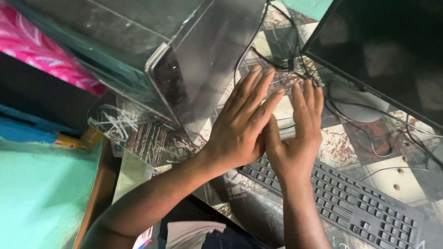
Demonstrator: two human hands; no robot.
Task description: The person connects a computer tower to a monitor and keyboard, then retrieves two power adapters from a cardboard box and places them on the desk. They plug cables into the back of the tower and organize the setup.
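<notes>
Your left hand (240, 124) lies flat, fingers straight and together, palm down on the glass-topped desk with the patterned brown-and-cream surface beneath (397, 175); it grips nothing. Your right hand (295, 138) lies just beside it at 3 o'clock, likewise flat and empty, its heel resting over the top edge of the black flat computer keyboard (350, 203), the thumbs of both hands touching or nearly so. The fingertips of both hands reach toward 12 o'clock, where a tangle of thin black cables (295, 64) crosses the glass. The clear rigid plastic sheet stand (207, 60) rises at 11 o'clock from the left hand, its lower edge close to that hand's fingers; whether they touch cannot be told. In my judgement this stand is light, stiff and smooth, prone to slipping and scratching, and is best taken by its two side edges rather than its face. The black flat monitor screen (383, 50) stands at 1 o'clock, its grey round base (355, 103) just beyond the right fingertips. Count: two hands, one keyboard, one monitor, one clear stand, several cables of uncertain number. A pink patterned cloth (41, 50) sits at 10 o'clock, well apart.
</notes>
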